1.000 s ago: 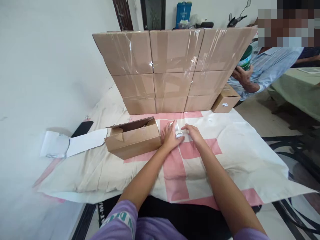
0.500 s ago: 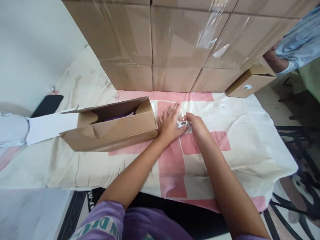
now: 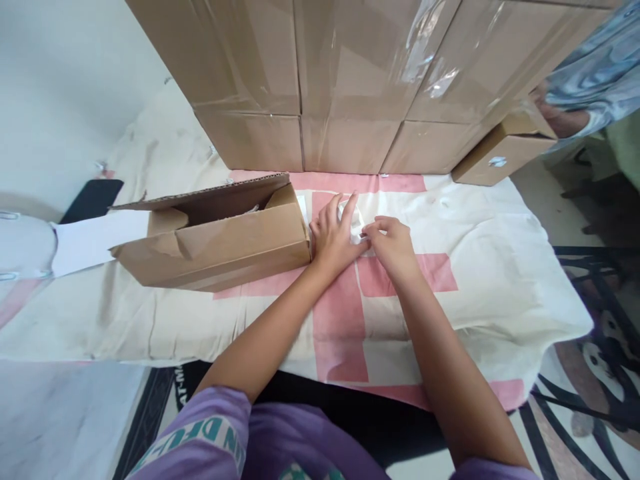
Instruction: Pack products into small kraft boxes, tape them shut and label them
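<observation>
A small white and see-through ring (image 3: 356, 220), which looks like a roll of clear tape, lies on the cloth between my hands. My left hand (image 3: 334, 230) rests over its left side with fingers spread around it and the thumb at its near edge, holding it in place. At the roll's near right edge, my right hand (image 3: 391, 240) pinches with thumb and fingertips; the bit between them is too small to make out clearly. Just left of my left hand stands an open, long cardboard box (image 3: 230, 247), its inside partly hidden.
Taped cardboard boxes (image 3: 345, 87) form a wall behind my hands. Another box (image 3: 505, 150) stands at the back right beside a co-worker's hand (image 3: 563, 120). On the left are a black phone-like slab (image 3: 93, 200), a white sheet (image 3: 100, 241) and a white rounded object (image 3: 25, 243).
My right hand has turned slightly, its fingers still at the roll's edge. The fingers of my left hand have spread wider. The whole view has shifted a little.
</observation>
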`<action>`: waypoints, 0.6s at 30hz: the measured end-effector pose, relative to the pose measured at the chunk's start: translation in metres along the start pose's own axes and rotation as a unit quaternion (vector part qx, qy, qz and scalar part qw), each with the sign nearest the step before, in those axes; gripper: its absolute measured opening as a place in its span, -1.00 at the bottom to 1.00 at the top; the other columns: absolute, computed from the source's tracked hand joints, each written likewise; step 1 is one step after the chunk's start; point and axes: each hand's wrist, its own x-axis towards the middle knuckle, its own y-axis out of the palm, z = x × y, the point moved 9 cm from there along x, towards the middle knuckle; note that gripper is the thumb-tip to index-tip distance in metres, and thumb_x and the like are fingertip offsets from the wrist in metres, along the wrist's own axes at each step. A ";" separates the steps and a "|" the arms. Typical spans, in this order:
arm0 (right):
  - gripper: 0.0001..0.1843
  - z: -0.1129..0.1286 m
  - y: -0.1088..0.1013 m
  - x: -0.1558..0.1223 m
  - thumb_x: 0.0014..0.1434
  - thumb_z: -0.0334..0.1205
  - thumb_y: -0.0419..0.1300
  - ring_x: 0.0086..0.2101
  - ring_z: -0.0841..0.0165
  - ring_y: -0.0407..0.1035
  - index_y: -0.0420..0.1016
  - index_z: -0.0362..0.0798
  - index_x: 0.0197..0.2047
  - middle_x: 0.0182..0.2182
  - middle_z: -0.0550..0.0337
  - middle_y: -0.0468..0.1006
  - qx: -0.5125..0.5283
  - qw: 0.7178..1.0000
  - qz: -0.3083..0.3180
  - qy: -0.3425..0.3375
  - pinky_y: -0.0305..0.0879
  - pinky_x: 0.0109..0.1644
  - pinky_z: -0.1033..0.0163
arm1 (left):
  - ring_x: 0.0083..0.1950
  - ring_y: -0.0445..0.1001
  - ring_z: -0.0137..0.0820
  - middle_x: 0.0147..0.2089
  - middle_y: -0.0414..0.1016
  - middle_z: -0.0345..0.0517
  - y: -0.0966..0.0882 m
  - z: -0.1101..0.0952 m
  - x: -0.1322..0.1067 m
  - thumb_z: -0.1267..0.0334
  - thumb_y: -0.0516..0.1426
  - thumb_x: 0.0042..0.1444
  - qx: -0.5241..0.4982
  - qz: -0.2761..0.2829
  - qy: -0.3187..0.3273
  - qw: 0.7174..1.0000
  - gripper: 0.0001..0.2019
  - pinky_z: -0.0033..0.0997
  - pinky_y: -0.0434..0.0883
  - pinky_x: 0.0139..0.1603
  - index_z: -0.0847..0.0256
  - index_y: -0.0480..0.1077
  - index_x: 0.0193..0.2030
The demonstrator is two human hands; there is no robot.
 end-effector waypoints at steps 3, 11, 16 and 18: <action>-0.83 0.004 -0.014 -0.008 0.01 -0.21 0.22 0.09 0.03 0.36 0.60 0.01 -0.54 -0.08 0.03 0.61 -0.043 0.998 -0.034 -0.011 0.18 0.26 -0.16 | 0.45 0.13 0.04 0.50 0.10 0.18 -0.003 -0.001 -0.001 -0.17 0.21 0.12 0.014 -0.018 -0.003 1.000 -0.11 0.04 0.18 0.29 0.07 0.06 0.52; -0.67 -0.009 -0.007 -0.035 0.18 0.00 0.27 -0.35 0.33 0.38 0.51 -0.05 -0.49 -0.46 0.21 0.50 0.123 0.991 -0.035 0.032 0.29 -0.11 0.16 | 0.41 0.16 0.05 0.46 0.13 0.20 -0.004 -0.001 -0.001 -0.25 0.10 0.19 0.027 -0.022 -0.008 0.999 -0.16 0.06 0.21 0.28 0.08 0.08 0.52; -0.57 -0.023 0.009 -0.043 0.18 -0.01 0.33 -0.54 0.45 0.19 0.33 -0.02 -0.59 -0.63 0.32 0.37 0.234 0.968 -0.035 0.080 0.16 -0.36 0.25 | 0.42 0.14 0.07 0.45 0.12 0.15 -0.003 0.001 -0.002 -0.15 0.14 0.19 0.017 -0.027 -0.010 0.999 -0.19 0.05 0.19 0.31 0.05 0.06 0.51; -0.57 -0.025 0.015 -0.046 0.19 -0.06 0.33 -0.60 0.47 0.15 0.29 0.00 -0.59 -0.67 0.36 0.34 0.268 0.958 -0.033 0.095 0.12 -0.42 0.26 | 0.42 0.13 0.09 0.45 0.11 0.11 -0.002 0.003 -0.002 -0.09 0.18 0.16 -0.004 -0.025 -0.014 1.000 -0.19 0.08 0.16 0.33 0.03 0.06 0.51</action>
